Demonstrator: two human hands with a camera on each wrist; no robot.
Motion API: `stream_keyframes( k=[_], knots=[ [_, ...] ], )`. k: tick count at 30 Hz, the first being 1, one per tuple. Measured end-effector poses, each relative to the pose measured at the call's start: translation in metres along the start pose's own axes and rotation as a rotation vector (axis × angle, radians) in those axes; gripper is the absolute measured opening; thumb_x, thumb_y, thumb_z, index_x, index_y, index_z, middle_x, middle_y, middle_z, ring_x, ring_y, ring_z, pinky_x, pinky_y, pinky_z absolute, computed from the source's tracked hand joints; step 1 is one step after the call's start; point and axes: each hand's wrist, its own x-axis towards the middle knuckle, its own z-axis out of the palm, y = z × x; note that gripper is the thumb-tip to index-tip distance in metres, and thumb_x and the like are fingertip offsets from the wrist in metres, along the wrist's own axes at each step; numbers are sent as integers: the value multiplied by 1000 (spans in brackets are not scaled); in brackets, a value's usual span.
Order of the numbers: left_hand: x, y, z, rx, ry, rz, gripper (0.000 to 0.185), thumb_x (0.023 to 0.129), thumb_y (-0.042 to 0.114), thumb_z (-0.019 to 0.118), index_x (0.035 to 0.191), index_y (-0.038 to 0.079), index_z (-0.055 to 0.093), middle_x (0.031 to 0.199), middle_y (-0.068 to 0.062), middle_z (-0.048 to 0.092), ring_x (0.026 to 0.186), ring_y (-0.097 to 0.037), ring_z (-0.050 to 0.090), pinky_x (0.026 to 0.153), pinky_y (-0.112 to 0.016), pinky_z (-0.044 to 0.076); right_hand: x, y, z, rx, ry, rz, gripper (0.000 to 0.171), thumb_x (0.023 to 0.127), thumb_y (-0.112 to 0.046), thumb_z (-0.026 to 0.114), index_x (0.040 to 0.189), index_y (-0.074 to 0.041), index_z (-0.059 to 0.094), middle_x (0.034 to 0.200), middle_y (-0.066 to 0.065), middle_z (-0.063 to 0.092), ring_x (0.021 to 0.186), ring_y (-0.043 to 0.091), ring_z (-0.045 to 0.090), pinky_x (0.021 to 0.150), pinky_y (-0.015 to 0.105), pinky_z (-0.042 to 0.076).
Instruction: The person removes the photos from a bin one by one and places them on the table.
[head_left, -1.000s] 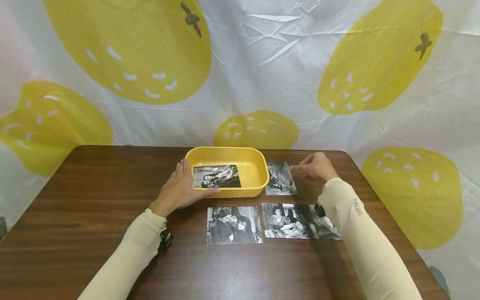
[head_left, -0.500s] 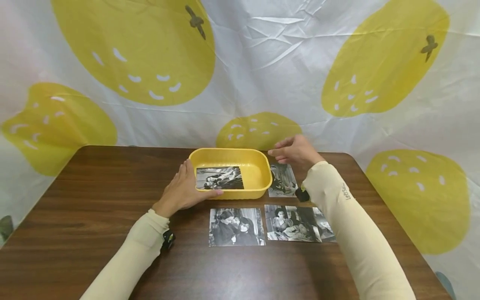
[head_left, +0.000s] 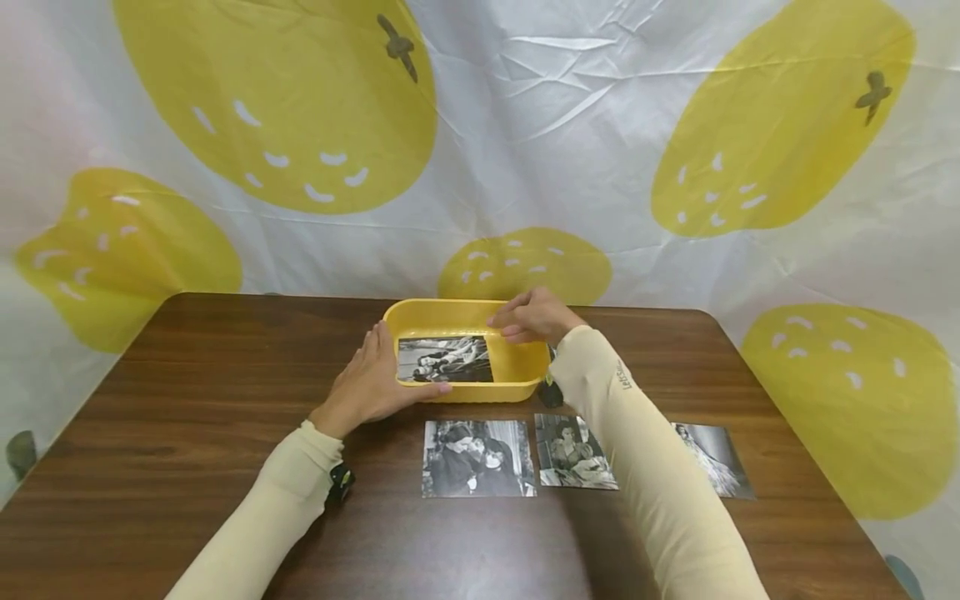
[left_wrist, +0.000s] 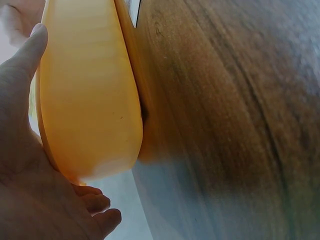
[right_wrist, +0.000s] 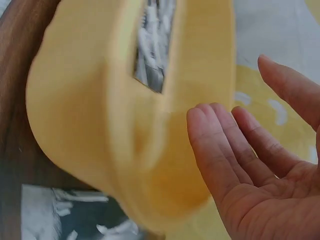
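Note:
A yellow plastic tub (head_left: 465,392) stands near the table's back edge. One black-and-white photo (head_left: 444,360) lies inside at its left. My left hand (head_left: 363,383) rests against the tub's left end, with fingers extended along that side and the thumb on the front rim. Over the tub's right part is my right hand (head_left: 536,317); in the right wrist view its palm (right_wrist: 270,205) shows bare and its fingers are extended. Beside the tub's right end, the right sleeve mostly hides another photo (right_wrist: 75,215).
In front of the tub lie a photo of huddled figures (head_left: 480,458), a photo of a seated figure (head_left: 570,454) partly under the right sleeve, and a third photo (head_left: 716,458) farther right. The brown wooden table (head_left: 225,400) meets a lemon-print cloth (head_left: 337,250) behind.
My right hand has moved left, from the photo beside the tub to over the tub's right part. The left hand stays on the tub. The photos lie as before.

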Motion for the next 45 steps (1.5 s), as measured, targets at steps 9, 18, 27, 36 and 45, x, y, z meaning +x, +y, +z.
stream_keyframes(
  k=[9,18,27,36,45],
  knots=[
    [-1,2,0,10,-10,-3,144,66,86,70,159,-2,2,159,-25,23,143,-42,32,107,-60,39,13,12,16,-110,-37,7,34,92,-9,72,121,8,69,131,20,64,118,40,61,101,44,50],
    [-3,6,2,11,8,10,142,65,85,71,159,0,6,151,-23,31,137,-41,41,102,-58,44,18,15,21,-199,-9,51,41,91,-15,76,124,7,66,129,19,63,117,37,62,101,44,50],
    [-5,8,2,26,13,13,142,65,84,72,159,0,6,151,-24,32,136,-42,41,102,-58,45,19,17,23,-231,1,53,40,92,-14,75,123,9,66,119,21,67,110,35,65,97,41,53],
    [-6,9,1,26,0,9,142,67,84,71,159,-1,4,156,-26,26,141,-43,35,106,-59,41,21,18,25,-186,20,61,31,90,-12,77,113,8,70,101,13,68,102,32,66,95,41,54],
    [-7,8,1,24,-8,-3,144,66,85,70,160,0,2,158,-25,25,142,-42,34,107,-59,40,20,18,26,-71,46,63,31,89,-7,77,114,10,68,104,16,71,87,26,68,97,44,53]
  ],
)
